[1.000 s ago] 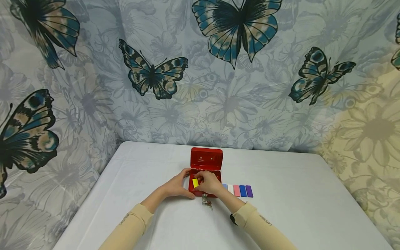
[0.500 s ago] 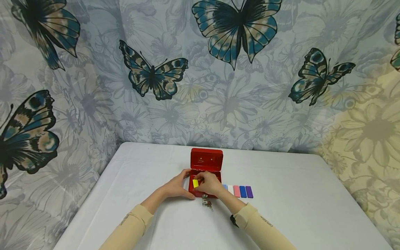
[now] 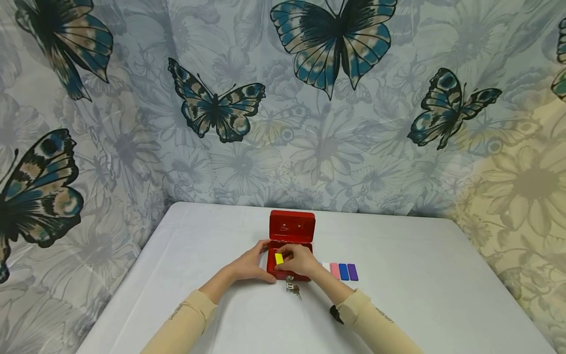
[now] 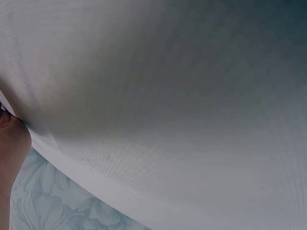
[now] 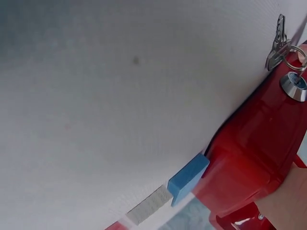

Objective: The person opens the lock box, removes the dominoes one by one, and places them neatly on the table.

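A red metal cash box (image 3: 292, 226) stands on the table with its lid raised. My left hand (image 3: 249, 264) holds the box by its left side, the thumb at the front corner and the fingers near the back. Over the box's inside, my right hand (image 3: 300, 260) pinches a small flat yellow block (image 3: 279, 258) between thumb and fingers. The right hand hides much of the interior. Keys (image 5: 277, 45) on a ring hang from the lock (image 5: 294, 86) at the box's front. In the left wrist view, only part of a hand (image 4: 12, 148) shows at the edge.
Right of the box lies a row of small flat blocks: light blue (image 5: 188, 177), white (image 5: 149, 205), pink (image 3: 335, 271), blue (image 3: 343, 271) and purple (image 3: 353, 272). A white cloth (image 3: 407, 295) covers the table, and butterfly-print fabric (image 3: 353, 147) hangs behind it.
My right hand has shifted slightly right with the yellow block, and its wrist now covers more of the block row's left end. The left hand and the box have stayed put.
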Available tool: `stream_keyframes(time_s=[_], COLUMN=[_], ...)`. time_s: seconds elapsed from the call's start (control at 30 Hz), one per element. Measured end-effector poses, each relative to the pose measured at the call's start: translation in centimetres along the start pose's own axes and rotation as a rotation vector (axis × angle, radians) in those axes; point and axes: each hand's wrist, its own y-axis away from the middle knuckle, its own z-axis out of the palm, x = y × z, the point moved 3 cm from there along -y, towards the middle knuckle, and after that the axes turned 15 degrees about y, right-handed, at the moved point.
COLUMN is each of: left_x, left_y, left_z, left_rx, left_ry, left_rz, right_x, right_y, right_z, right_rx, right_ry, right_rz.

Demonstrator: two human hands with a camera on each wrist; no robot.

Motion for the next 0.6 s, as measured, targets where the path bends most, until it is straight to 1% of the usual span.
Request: stream_keyframes(time_s=[0.13, 0.37, 0.6], left_x=[0.05, 0.03, -0.13], left_y=[0.03, 0.07, -0.02], left_z=[0.03, 0.03, 0.0], left_rx=[-0.001, -0.002, -0.004], left_ry=[0.0, 0.01, 0.006], left_rz=[0.0, 0.001, 0.004], right_x=[0.1, 0.25, 0.57], right_y=[0.26, 0.53, 0.92], right_z=[-0.3, -0.48, -0.72], right_rx=[-0.022, -0.032, -0.037], right_ry=[-0.044, -0.084, -0.174], right_rz=[0.031, 0.058, 0.105])
